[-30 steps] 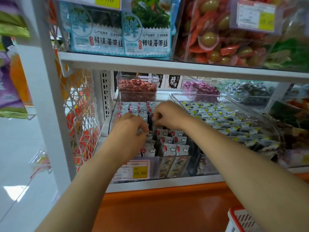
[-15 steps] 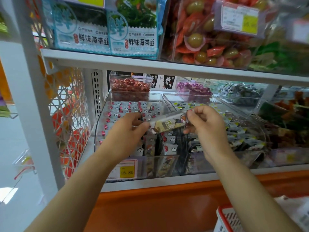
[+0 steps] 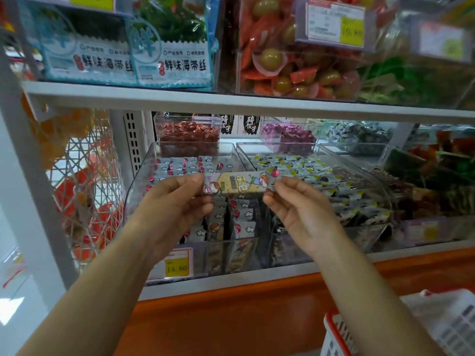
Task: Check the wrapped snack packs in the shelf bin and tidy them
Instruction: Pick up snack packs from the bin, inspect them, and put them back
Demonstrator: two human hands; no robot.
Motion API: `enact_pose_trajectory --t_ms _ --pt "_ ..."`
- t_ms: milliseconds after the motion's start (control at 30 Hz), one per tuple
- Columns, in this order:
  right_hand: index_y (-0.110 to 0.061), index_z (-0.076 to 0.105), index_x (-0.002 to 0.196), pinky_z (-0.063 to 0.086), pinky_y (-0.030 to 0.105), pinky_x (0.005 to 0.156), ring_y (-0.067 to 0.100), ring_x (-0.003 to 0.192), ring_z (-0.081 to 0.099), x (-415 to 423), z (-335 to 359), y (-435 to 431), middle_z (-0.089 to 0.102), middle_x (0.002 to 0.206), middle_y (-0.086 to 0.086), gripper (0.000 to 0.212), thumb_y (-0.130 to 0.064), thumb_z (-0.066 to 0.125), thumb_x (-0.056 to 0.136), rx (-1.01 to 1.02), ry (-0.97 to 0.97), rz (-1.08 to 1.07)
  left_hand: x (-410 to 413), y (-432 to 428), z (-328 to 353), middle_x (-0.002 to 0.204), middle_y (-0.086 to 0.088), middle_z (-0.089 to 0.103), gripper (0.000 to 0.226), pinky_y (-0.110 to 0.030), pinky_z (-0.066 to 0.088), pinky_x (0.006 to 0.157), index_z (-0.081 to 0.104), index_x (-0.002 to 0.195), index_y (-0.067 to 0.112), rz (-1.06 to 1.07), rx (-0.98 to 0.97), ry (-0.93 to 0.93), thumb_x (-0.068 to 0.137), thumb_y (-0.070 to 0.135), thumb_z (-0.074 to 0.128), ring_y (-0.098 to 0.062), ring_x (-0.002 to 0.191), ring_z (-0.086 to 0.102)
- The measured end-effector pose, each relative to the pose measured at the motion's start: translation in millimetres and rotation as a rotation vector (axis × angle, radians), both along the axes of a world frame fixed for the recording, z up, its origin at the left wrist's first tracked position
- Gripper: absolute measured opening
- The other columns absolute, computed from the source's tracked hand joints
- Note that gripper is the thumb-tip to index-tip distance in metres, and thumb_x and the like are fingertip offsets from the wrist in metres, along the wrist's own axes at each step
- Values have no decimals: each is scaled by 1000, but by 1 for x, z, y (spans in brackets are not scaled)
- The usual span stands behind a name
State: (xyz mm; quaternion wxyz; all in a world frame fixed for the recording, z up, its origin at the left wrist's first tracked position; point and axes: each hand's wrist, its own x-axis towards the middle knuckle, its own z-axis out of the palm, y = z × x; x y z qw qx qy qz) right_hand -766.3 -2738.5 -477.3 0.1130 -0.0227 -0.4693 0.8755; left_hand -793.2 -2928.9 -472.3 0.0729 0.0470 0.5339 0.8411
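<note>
- One snack pack held up clear of the bin, level, long axis running left-right across the view, printed face toward the camera.
- Left hand pinches its left end between thumb and forefinger; other fingers loosely curled below.
- Right hand pinches the right end the same way; remaining fingers slightly spread, palm half turned up.
- Hands sit about level, one at each end, so neither is nearer the pack; it spans the gap between them.
- Clear shelf bin lies directly below and behind the pack, toward the left end of the shelf. Its remaining packs stand on edge in rows running front to back.
- Key relation: the held pack lies crosswise to those rows. Judgement: returning it neatly calls for a quarter turn so its long axis follows the rows, then lowering toward the bin's front edge.
- The left hand hangs squarely over this bin; the right sits over the boundary with the neighbouring bin, so the left looks better placed to reinsert.
- Step appears to be the check, pack label facing up for reading.
</note>
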Motion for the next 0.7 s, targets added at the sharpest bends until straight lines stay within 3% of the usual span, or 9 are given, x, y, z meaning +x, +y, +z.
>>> enact_pose_trajectory --t_ms 167,300,400,500,600,700 --pt "-1 62 75 54 19 53 14 57 67 0 -1 1 68 64 6 16 8 53 86 -48 -3 -18 1 0 2 72 -6 59 14 -17 54 55 57 84 8 -6 102 -20 86 -5 52 -11 59 64" --pt "-2 61 79 53 18 50 13 54 66 -1 -2 3 65 69 9 13 7 55 86 -29 15 -97 2 1 3 77 -7 58 17 -17 54 57 58 93 8 9 89 25 87 -7 51 -10 60 65" --pt "-5 61 84 54 19 55 12 57 66 -2 -7 2 65 70 5 13 6 55 87 204 105 -212 2 0 3 72 -6 59 12 -20 55 58 59 89 7 -48 62 28 88 -3 52 -12 60 64" --pt "-9 62 85 55 21 60 13 62 67 -2 -11 1 67 67 -4 16 5 55 88 357 179 -243 3 -2 3 71 -5 63 13 -24 57 65 67 73 8 -124 -40 61 81 17 61 -12 65 64" --pt "-15 66 76 58 30 66 16 74 68 -2 -12 0 67 74 -4 9 -13 63 84 410 183 -149 5 -3 4 75 -3 66 13 -19 55 69 71 61 15 -108 -187 152 69 23 64 -11 73 64" --pt "-18 67 84 59 36 69 18 85 68 -1 -13 -3 69 87 -1 18 -34 65 76 523 200 -125 4 -4 3 97 -13 68 16 -19 54 73 72 87 13 -85 -252 181 72 13 67 -17 84 68"
